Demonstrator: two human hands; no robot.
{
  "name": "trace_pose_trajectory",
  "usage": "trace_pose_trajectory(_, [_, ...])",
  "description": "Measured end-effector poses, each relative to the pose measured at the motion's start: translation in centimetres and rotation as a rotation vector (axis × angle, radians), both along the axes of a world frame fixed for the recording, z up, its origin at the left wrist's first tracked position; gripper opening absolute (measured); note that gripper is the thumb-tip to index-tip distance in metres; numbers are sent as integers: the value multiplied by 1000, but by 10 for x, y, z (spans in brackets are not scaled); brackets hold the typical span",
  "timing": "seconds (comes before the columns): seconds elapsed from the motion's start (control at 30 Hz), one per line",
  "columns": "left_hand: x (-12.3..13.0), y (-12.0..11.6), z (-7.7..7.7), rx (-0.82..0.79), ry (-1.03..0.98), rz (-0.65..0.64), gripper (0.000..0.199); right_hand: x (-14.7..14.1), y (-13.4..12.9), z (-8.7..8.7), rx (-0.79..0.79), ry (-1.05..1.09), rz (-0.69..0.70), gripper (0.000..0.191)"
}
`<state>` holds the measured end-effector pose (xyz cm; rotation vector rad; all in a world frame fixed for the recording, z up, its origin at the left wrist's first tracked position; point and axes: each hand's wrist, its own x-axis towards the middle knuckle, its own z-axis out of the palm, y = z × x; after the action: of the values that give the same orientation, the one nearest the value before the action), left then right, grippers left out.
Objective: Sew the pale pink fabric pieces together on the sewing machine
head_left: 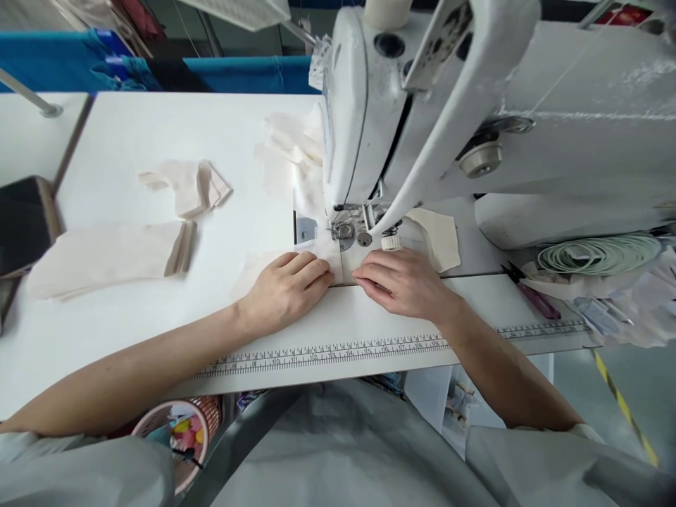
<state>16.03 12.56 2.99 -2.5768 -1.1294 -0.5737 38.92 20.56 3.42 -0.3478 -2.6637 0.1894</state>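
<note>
A white sewing machine (346, 113) stands over the table, its presser foot (344, 231) just beyond my hands. Pale cream fabric (338, 257) lies flat beside the foot, a seam or edge line running across it. My left hand (293, 285) rests on the fabric left of that line, fingers curled together and pressing down. On the other side, my right hand (398, 282) pinches the fabric's near edge between thumb and fingers. Another cream piece (442, 239) shows behind my right hand. The fabric under both hands is partly hidden.
Stacked cream cloth pieces (110, 257) and a crumpled piece (184, 186) lie at left. A ruler strip (338, 352) runs along the front edge. Snips (536, 296) and a coil of pale green cord (599, 255) are at right. A pink basket (208, 415) stands below.
</note>
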Motion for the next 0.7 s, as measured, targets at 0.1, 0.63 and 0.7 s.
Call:
trace_pose_trajectory(0.1, [0, 0, 0, -14, 5, 5, 10, 2, 0, 0, -13, -6, 28, 19])
trace_pose_trajectory(0.63, [1, 3, -1, -77, -135, 60, 9, 2, -2, 0, 1, -77, 83, 22])
trace_pose_trajectory(0.7, [0, 3, 0, -77, -93, 42, 10, 2, -2, 0, 3, -86, 91, 22])
